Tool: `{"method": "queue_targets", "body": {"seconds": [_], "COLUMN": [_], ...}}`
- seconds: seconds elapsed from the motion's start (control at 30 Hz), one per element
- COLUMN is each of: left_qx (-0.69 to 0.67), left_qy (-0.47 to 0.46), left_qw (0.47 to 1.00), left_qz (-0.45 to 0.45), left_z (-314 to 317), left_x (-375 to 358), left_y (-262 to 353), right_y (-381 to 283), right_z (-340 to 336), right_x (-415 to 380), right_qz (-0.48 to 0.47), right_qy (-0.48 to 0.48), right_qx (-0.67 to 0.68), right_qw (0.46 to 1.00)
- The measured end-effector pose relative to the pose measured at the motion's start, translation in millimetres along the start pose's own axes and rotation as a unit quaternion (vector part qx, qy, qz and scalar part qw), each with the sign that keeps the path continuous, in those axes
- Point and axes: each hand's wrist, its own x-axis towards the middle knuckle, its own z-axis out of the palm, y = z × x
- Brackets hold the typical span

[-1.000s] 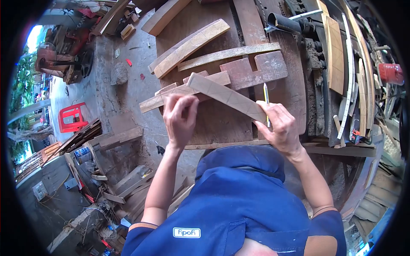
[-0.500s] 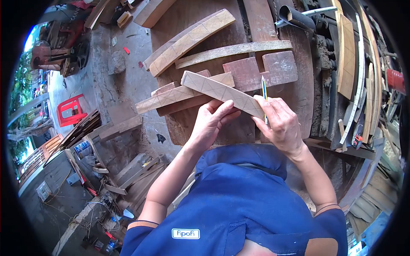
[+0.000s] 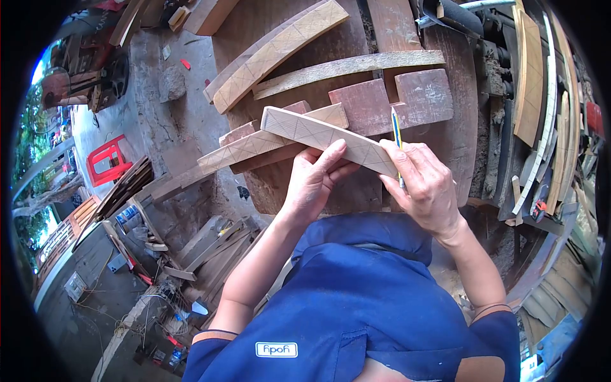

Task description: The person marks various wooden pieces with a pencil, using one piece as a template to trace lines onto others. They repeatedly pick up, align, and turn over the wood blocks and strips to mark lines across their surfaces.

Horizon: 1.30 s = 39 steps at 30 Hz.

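Note:
A pale wooden piece with pencilled crossing lines (image 3: 324, 137) is held slanting above the bench, its left end higher in the view. My left hand (image 3: 318, 178) pinches its lower edge near the middle, thumb on top. At the piece's right end, my right hand (image 3: 423, 181) grips it, with a blue and yellow pencil (image 3: 396, 130) between the fingers, tip pointing away from me. Beneath lies another marked strip (image 3: 235, 151), partly covered by the held piece. A notched reddish block (image 3: 423, 95) rests just beyond.
Farther off on the wooden bench (image 3: 461, 134) lie a curved marked piece (image 3: 280, 54) and a thin curved strip (image 3: 350, 69). Long wooden strips (image 3: 528, 83) stand at the right. A red plastic stool (image 3: 107, 160) is at the left, with stacked boards (image 3: 121, 184) beside it.
The view has shifted slightly, so the bench and surroundings appear moved. Both hands keep their hold on the marked piece, and the pencil remains in my right hand.

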Motion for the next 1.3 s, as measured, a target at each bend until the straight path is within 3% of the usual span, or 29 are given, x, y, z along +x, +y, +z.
{"method": "queue_targets", "body": {"seconds": [0.4, 1.3], "left_qx": [-0.054, -0.03], "left_qy": [0.009, 0.033], "left_qw": [0.998, 0.999], "left_qz": [0.009, 0.026], "left_z": [10, 9], "left_x": [-2, 1], "left_y": [2, -1], "right_y": [7, 8], "right_z": [-7, -8], "right_x": [7, 9], "right_qz": [-0.029, -0.018], "right_qy": [-0.02, -0.024], "right_qx": [-0.022, 0.008], "right_qw": [0.999, 1.0]}}
